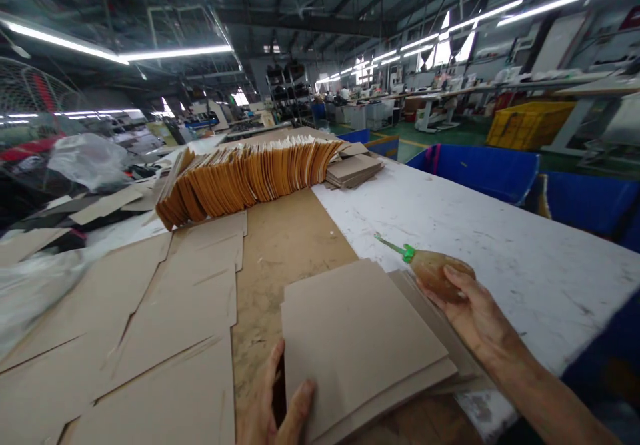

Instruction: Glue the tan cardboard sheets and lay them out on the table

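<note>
Gripping btl (434,273), R hand (467,306) curled

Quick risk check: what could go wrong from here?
1. If the right hand squeezes the bottle, any liquid inside could drip onto the white surface near its green nozzle.
2. The uneven cardboard stack might slip if the left hand pushes its edge.
3. The standing orange-edged row might topple if bumped.

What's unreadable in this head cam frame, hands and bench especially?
Head view:
- Left hand: wrist, cut off by bottom edge.
- Right hand: some fingers, hidden by the brown bottle.
- Near cardboard stack: sheet count, lower sheets covered by top ones.
- Far rack: contents, too small and dim.
</note>
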The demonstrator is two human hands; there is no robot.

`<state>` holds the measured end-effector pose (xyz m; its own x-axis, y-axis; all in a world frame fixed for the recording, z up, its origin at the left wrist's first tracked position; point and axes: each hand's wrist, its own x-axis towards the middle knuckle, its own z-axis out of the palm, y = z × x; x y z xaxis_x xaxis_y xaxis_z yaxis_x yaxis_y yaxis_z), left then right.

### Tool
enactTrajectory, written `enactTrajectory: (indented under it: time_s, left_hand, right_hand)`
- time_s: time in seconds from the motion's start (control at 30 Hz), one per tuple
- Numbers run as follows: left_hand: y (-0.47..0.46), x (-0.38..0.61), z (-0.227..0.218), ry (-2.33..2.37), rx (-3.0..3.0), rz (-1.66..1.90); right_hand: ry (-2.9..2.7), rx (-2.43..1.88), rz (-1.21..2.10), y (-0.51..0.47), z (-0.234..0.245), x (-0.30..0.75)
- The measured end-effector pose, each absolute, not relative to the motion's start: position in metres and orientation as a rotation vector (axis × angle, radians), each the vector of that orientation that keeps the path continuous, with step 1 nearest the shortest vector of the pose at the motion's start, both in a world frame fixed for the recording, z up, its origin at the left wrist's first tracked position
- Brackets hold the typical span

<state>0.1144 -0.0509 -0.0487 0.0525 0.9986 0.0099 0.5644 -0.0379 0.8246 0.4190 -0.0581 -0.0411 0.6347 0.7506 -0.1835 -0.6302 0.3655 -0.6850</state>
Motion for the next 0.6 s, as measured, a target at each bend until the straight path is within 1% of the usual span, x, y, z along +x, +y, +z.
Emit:
enactTrajectory:
  time_s: [0.23, 0.4, 0.5, 0.6]
  left_hand:
    - [-0.061, 0.121, -0.057, 1.663, 1.842, 0.791]
    - [-0.066, 0.116, -0.063, 1.653, 1.939, 0.823]
    - [-0.07, 0.106, -0.068, 1.551, 2.162, 0.847]
    - [-0.073, 0.095, -0.075, 1.432, 2.415, 0.732]
  right_hand:
    - [-0.144, -0.805, 0.967, -0.045, -0.044, 0.398]
    - [-0.131, -0.824, 0.906, -0.052, -0.039, 0.395]
    - [-0.17, -0.952, 0.849, -0.072, -0.036, 0.397]
    - [-0.395, -1.155, 0.817, -0.092, -0.034, 0.394]
